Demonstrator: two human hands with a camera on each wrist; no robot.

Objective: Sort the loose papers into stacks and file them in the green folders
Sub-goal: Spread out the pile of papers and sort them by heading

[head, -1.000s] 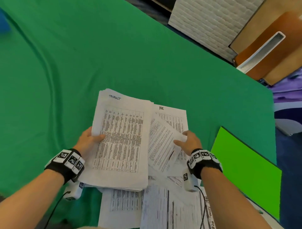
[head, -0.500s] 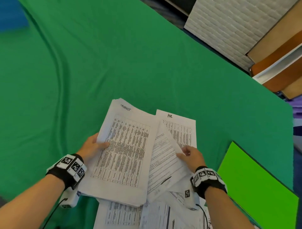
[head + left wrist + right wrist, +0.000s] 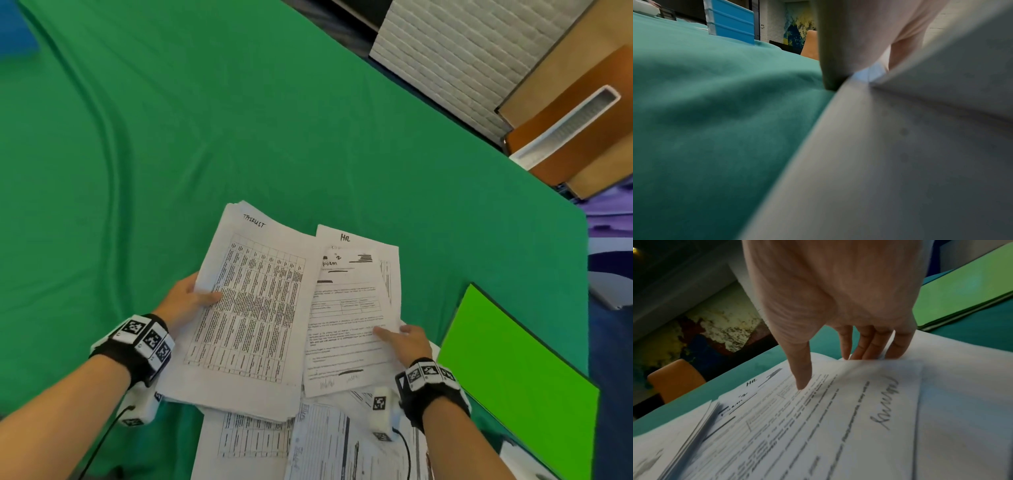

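Nearest, loose papers (image 3: 308, 442) are lying on the surface (image 3: 205, 120). Left hand (image 3: 183, 301) is gripping the stack (image 3: 250, 308); right hand (image 3: 406, 342) is pinching a form (image 3: 346, 322), fingers (image 3: 898, 344) underneath. Rightward, the folder (image 3: 513, 370) is lying flat.

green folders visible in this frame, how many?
1. A bright green folder lies closed on the cloth, right of the paper pile and beside the right hand. Its edge looks layered in the right wrist view, so more may be stacked beneath.
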